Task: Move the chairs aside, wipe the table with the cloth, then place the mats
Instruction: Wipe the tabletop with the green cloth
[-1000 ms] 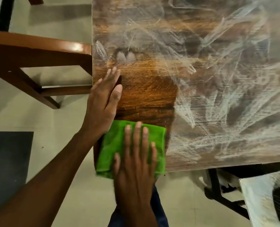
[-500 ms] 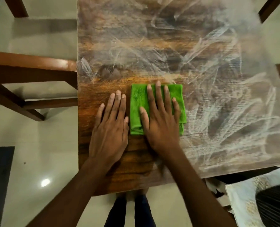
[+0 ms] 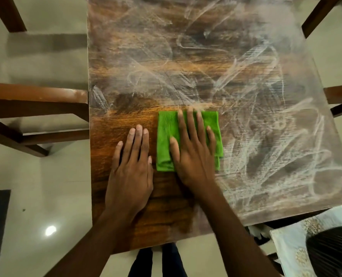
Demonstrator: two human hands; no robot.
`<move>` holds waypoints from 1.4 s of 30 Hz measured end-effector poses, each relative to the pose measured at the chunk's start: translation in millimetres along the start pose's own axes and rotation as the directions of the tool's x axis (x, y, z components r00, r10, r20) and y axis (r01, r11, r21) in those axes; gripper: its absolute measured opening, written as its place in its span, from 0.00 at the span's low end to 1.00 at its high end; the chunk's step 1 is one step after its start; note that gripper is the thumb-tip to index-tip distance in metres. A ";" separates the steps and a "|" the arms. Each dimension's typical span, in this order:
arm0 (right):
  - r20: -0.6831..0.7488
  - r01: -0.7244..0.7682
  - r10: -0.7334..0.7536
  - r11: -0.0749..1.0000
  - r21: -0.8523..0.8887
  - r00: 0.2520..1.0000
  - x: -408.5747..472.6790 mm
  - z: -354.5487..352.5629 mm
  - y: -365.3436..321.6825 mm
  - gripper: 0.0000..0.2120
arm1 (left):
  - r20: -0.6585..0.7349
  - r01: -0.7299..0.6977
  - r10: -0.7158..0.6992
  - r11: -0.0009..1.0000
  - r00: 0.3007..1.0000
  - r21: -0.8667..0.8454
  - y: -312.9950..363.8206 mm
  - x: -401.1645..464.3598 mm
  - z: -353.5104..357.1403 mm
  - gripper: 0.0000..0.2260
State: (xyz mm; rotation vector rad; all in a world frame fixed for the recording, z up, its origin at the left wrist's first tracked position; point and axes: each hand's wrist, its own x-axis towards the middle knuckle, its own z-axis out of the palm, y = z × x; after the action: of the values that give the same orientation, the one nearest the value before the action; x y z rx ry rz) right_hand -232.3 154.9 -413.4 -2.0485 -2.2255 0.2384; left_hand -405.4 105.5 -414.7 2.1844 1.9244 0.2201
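Left hand (image 3: pixel 131 172): flat on the counter (image 3: pixel 126 120), fingers straight, just left of the cloth.
Right hand (image 3: pixel 194 154): fingers spread, pressing flat on the cloth.
Cloth (image 3: pixel 166 134): green, folded, on the counter's wiped near-left part.
Smears (image 3: pixel 266 126): white, across the far and right counter.
Chair (image 3: pixel 36 100): beside the counter's left edge.

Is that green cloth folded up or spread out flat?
Folded. The cloth is a compact rectangle under the right hand, with a doubled layer showing along its near right edge.

Right hand (image 3: pixel 194 154) flat on green cloth (image 3: pixel 167 140), left hand (image 3: pixel 131 168) flat beside it on smeared table (image 3: pixel 236 80).
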 end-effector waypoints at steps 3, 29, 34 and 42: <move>0.001 0.021 -0.021 1.000 0.002 1.000 74.9 3.0 -4.5 0.32 | 0.004 -0.003 0.003 1.000 1.000 0.023 0.2 -1.2 -2.4 0.28; 0.027 0.034 -0.033 0.999 -0.009 0.999 -1.6 -7.7 36.2 0.31 | -0.026 0.005 -0.005 1.000 1.000 -0.004 3.5 -0.7 -1.0 0.29; 0.130 0.007 -0.011 0.999 0.038 0.991 -121.2 -4.2 -10.0 0.37 | -0.041 -0.001 -0.001 0.999 0.999 -0.033 0.4 0.3 1.8 0.28; 0.106 0.088 -0.095 0.994 0.069 0.990 -178.5 -2.2 5.7 0.43 | -0.062 -0.022 0.017 0.997 0.998 -0.071 4.3 0.9 -1.6 0.27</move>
State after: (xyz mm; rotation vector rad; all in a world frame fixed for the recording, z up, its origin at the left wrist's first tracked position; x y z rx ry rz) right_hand -211.1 -22.3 -407.4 -1.9391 -2.3349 0.4176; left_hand -401.6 106.0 -412.0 2.1756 1.8970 0.3579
